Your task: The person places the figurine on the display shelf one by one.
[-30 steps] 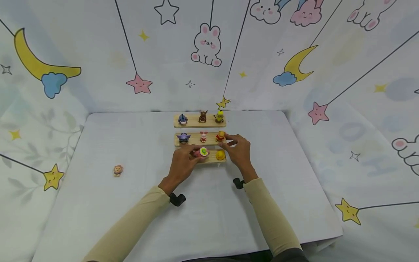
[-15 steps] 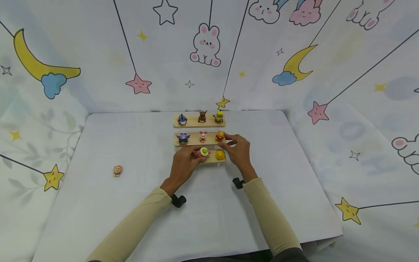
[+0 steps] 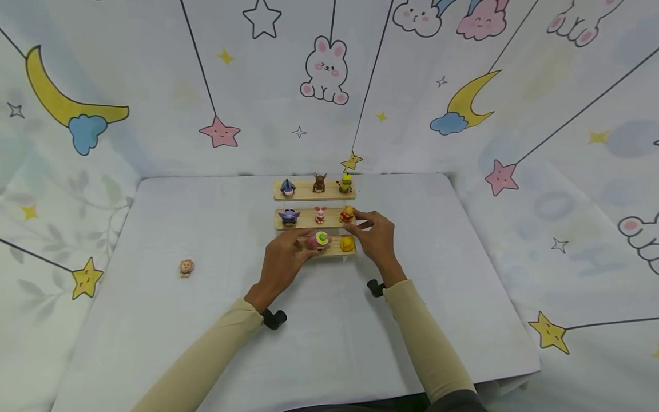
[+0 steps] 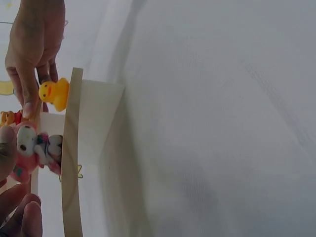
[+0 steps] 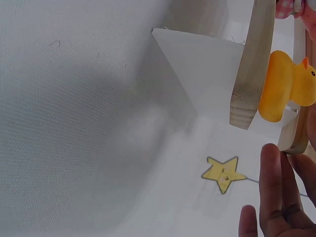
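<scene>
Scene: I look down on a white table (image 3: pixel 154 320) with three stepped wooden shelves (image 3: pixel 314 220) at its far middle.
Left hand: my left hand (image 3: pixel 282 264) pinches a pink figure (image 3: pixel 318 240) with a green-and-yellow top, holding it on the near shelf (image 3: pixel 334 250), at its middle.
Right hand: my right hand (image 3: pixel 377 238) holds nothing; its fingers are loosely spread beside the shelves' right end, fingertips near the red-and-yellow bear (image 3: pixel 348 214).
Done so far: the far shelf carries three figures, the middle shelf three, and a yellow duck (image 3: pixel 347 244) sits at the right of the near shelf.
Left to do: I judge the pink figure is being seated but not yet released. The near shelf's left spot is hidden behind my left hand. A small lion figure (image 3: pixel 186 267) lies alone on the table, well apart to the left.
</scene>
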`<state>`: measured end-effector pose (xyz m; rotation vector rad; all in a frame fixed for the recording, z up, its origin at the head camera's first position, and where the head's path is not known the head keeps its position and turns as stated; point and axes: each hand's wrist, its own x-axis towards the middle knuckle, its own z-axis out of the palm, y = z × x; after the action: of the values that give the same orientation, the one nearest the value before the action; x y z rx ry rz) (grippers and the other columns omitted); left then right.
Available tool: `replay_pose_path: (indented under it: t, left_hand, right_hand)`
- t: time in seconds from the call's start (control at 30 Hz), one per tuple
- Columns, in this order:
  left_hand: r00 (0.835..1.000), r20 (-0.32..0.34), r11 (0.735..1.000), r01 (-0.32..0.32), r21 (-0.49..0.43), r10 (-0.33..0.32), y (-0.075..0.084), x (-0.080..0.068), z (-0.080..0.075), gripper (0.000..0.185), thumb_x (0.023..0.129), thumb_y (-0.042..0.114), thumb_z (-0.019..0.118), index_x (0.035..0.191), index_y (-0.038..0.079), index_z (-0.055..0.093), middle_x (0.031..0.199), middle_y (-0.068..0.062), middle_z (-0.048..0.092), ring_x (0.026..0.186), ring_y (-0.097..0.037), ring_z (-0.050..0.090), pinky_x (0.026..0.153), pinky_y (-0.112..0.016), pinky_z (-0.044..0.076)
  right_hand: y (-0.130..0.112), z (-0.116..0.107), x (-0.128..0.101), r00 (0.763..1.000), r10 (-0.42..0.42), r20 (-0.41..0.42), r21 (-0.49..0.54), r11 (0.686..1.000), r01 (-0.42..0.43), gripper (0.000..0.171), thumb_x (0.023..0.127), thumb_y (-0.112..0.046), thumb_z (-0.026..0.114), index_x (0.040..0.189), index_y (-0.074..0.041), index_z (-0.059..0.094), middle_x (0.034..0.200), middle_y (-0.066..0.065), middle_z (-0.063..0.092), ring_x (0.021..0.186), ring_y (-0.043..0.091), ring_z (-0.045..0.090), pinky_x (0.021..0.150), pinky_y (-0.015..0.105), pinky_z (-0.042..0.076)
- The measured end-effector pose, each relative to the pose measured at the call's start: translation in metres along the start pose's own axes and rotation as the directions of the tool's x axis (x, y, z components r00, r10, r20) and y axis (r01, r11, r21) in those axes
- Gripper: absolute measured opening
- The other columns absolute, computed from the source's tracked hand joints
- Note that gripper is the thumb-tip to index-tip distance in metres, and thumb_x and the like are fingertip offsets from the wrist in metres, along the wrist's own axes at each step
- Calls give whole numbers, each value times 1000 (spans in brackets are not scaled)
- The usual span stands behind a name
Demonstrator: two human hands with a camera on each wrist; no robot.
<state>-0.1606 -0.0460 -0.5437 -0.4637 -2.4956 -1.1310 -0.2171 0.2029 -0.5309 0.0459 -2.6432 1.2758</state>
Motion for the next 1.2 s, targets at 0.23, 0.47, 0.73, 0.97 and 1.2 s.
replay_pose_path:
  t: [0.23,0.47,0.73,0.97,1.2]
  left_hand:
    - [998,-56,999,-34,2,34,-10,-9,-21,56,81,26,93,132,11,74,109,-12,78,81,-21,68,64,-35,55]
    - [989,-138,996,-33,88,44,-34,-26,-49,53,80,21,95,128,11,77,106,-12,79,75,-24,69,57,-33,55]
    - [976,-217,985,49,167,-12,-67,-42,-91,53,76,18,97,126,10,78,106,-14,79,76,-30,72,58,-40,57]
    - [967,-252,956,95,278,-23,-102,-59,-127,54,73,12,98,123,6,79,104,-18,79,78,-34,71,62,-44,55]
    - [971,-231,939,138,315,-65,-129,-76,-159,52,71,8,98,120,3,79,99,-22,77,75,-36,69,63,-43,50]
  right_hand:
    - [-1,-2,0,1000,-2,5,8,1000,2,53,87,-34,89,135,-16,75,117,9,77,98,27,76,85,45,62]
    - [0,-2,1,1000,-19,2,26,999,19,52,87,-34,88,134,-16,75,119,9,78,99,27,76,83,44,63]
    - [1,0,1,999,-35,-7,24,999,35,52,87,-34,88,133,-15,75,118,10,78,97,28,76,82,44,63]
    - [2,0,0,999,-32,0,32,999,32,52,87,-35,88,133,-15,76,116,10,78,96,29,75,82,45,64]
    - [4,1,1,999,-43,-8,33,999,43,52,86,-35,89,133,-15,76,116,11,78,95,29,76,82,45,64]
